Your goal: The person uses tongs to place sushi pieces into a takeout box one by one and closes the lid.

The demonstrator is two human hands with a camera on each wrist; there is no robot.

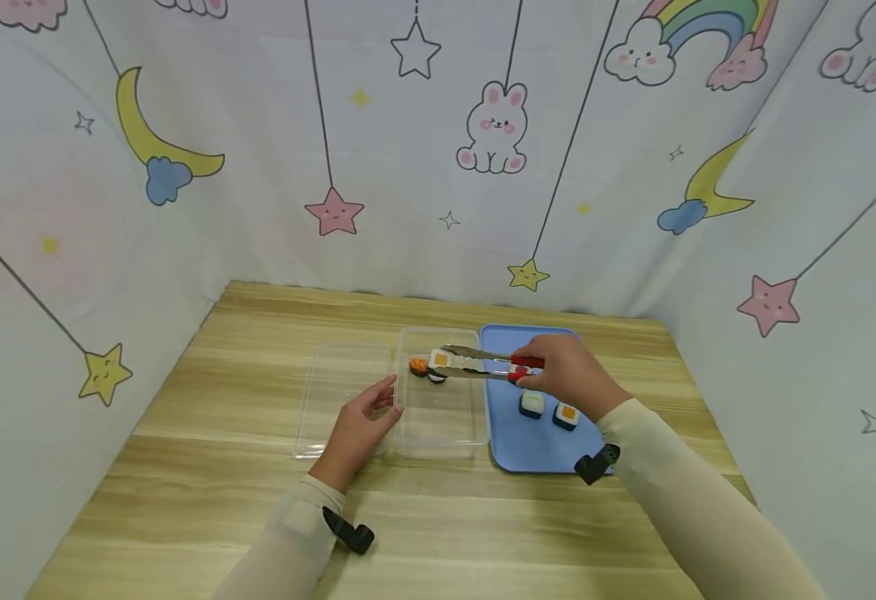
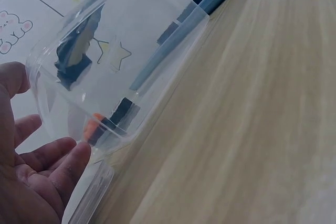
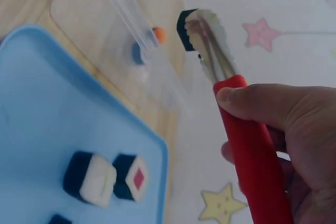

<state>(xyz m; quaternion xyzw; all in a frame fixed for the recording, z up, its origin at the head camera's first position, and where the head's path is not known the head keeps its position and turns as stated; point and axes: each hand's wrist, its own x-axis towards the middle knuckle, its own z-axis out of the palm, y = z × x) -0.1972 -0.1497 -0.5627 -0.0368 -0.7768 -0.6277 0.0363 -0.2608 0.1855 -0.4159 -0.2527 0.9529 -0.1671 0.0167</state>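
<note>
My right hand (image 1: 543, 372) grips red-handled metal tongs (image 1: 483, 364). Their tips pinch a sushi piece (image 1: 440, 360) with an orange centre, held above a clear plastic container (image 1: 441, 429). Inside the container lie an orange-topped piece (image 1: 418, 367) and a dark one (image 1: 437, 379). In the right wrist view the tongs (image 3: 252, 150) clamp the dark-wrapped piece (image 3: 185, 29) over the container (image 3: 126, 9). My left hand (image 1: 387, 400) rests with relaxed fingers against the container's left wall. In the left wrist view that hand (image 2: 42, 156) lies beside the container's corner (image 2: 157, 40).
A blue tray (image 1: 535, 450) right of the container carries two sushi pieces (image 1: 532, 404) (image 1: 566, 414). A clear lid (image 1: 336, 392) lies flat left of the container. Printed cloth walls close in the wooden table (image 1: 220, 483) on three sides.
</note>
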